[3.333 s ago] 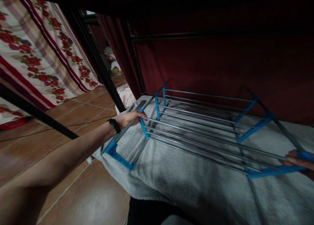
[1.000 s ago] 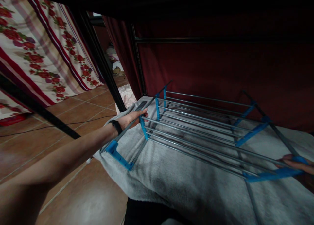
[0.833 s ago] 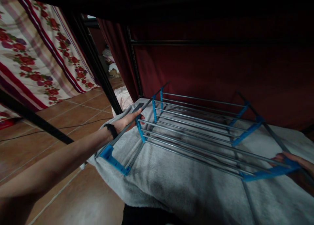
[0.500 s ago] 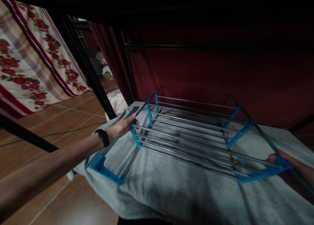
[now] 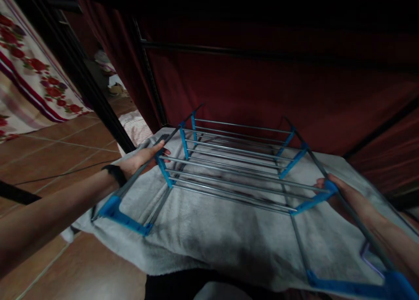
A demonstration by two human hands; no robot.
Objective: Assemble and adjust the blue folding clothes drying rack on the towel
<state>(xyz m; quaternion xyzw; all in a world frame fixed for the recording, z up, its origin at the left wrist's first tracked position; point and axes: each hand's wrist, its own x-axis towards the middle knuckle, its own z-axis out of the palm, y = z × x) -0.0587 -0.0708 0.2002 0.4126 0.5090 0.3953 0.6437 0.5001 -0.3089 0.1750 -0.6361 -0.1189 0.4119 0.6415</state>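
A rack of thin metal rods with blue plastic brackets, like a shoe rack [image 5: 229,167], lies across a grey blanket [image 5: 209,236] in front of me. My left hand [image 5: 153,155], with a black band at the wrist, is closed around the rack's left side rail by a blue bracket. On the opposite rail my right hand [image 5: 337,184] grips near another blue bracket, its fingers partly hidden behind the rail. Rods span only the far part of the rack. The near brackets on both sides stick out without rods between them.
Dark red curtain [image 5: 262,86] hangs behind a black metal bed frame [image 5: 104,112]. To the left are a tiled floor [image 5: 65,160], a dark cable and a floral cloth [image 5: 42,77]. A purple hanger-like piece [image 5: 369,260] lies at the lower right. A dark upper frame is overhead.
My view has turned to the right and down, so the rack appears further left. More of its near right end shows now. Both hands keep their hold on the rails.
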